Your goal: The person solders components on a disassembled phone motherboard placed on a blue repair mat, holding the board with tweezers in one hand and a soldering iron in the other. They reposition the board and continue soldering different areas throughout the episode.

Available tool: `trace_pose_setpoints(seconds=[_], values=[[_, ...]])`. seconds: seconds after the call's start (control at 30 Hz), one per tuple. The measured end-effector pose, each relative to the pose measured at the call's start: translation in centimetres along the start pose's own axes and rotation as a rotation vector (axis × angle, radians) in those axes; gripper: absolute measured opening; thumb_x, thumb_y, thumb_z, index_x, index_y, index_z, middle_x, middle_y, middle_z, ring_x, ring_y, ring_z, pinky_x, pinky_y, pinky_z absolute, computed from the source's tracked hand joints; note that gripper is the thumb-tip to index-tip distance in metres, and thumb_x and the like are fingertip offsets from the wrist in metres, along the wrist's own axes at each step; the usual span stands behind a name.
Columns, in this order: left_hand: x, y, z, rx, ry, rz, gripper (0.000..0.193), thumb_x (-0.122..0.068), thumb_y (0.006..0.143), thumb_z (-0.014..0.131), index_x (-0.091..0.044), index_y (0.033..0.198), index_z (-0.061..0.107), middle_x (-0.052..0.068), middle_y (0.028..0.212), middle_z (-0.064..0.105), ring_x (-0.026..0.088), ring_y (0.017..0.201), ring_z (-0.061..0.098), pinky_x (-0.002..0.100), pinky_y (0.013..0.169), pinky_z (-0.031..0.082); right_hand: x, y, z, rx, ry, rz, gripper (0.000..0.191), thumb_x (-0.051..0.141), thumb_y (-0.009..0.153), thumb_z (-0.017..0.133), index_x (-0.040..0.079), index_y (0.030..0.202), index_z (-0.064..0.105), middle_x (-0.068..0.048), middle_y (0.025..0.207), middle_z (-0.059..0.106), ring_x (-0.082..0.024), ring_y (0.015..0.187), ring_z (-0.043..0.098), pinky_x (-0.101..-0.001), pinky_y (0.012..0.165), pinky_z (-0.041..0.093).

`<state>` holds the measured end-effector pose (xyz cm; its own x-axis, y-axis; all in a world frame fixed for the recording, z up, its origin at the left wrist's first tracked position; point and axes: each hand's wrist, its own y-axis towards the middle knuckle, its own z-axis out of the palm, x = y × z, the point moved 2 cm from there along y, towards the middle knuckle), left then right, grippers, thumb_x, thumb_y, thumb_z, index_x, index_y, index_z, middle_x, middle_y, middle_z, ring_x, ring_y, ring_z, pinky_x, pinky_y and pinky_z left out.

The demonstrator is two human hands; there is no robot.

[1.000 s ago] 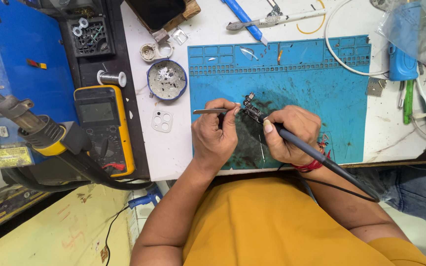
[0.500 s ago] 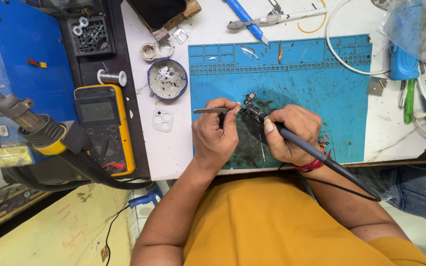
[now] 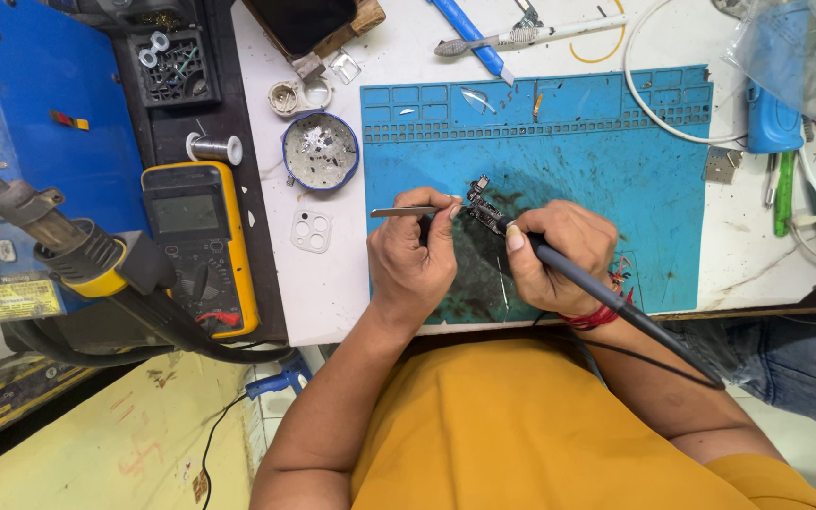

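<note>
Over the blue mat (image 3: 616, 170), left hand (image 3: 413, 260) still pinches tweezers (image 3: 403, 212), right hand (image 3: 559, 255) still grips soldering iron (image 3: 616, 307).

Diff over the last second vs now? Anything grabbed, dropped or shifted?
No visible change. The left hand still pinches the metal tweezers, the right hand still holds the soldering iron at the small circuit board on the blue mat. The multimeter and round tin have not shifted.
</note>
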<state>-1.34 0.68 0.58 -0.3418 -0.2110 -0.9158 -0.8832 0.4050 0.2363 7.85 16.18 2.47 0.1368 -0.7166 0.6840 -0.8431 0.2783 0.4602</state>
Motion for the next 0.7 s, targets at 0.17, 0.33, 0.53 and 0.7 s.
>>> trace_pose_setpoints(seconds=[0.17,0.33,0.53,0.7], values=[[-0.01,0.02,-0.07,0.001,0.004,-0.008,0.011,-0.004,0.1,0.071,-0.005,0.106,0.061,0.007,0.092,0.075,0.013,0.067,0.069,0.027,0.061,0.054,-0.1,0.0,-0.13,0.006,0.013,-0.01,0.012,0.009,0.096,0.068,0.005,0.087,0.061,-0.008,0.067,0.056,-0.027,0.058,0.057,-0.0372,0.057,0.043],[-0.07,0.08,-0.17,-0.001,0.011,0.012,0.011,-0.004,0.101,0.071,-0.005,0.105,0.061,0.007,0.092,0.075,0.013,0.069,0.07,0.027,0.062,0.054,-0.11,-0.02,-0.11,0.028,0.011,-0.011,0.012,0.009,0.096,0.068,0.004,0.088,0.061,-0.008,0.067,0.056,-0.027,0.058,0.057,-0.0373,0.057,0.043],[-0.15,0.11,-0.16,0.008,0.014,0.004,0.011,-0.004,0.101,0.07,-0.005,0.106,0.061,0.007,0.092,0.075,0.013,0.069,0.07,0.027,0.062,0.054,-0.13,0.02,-0.05,0.01,0.012,-0.013,0.012,0.008,0.096,0.068,0.004,0.087,0.061,-0.008,0.067,0.057,-0.027,0.058,0.057,-0.0372,0.057,0.043],[-0.13,0.1,-0.1,0.003,0.016,-0.019,0.011,-0.004,0.099,0.071,-0.005,0.105,0.062,0.007,0.09,0.075,0.013,0.065,0.069,0.027,0.06,0.053,-0.04,0.01,-0.09,0.026,0.02,-0.012,0.011,0.008,0.096,0.068,0.005,0.088,0.061,-0.009,0.068,0.057,-0.027,0.059,0.058,-0.0373,0.058,0.044]])
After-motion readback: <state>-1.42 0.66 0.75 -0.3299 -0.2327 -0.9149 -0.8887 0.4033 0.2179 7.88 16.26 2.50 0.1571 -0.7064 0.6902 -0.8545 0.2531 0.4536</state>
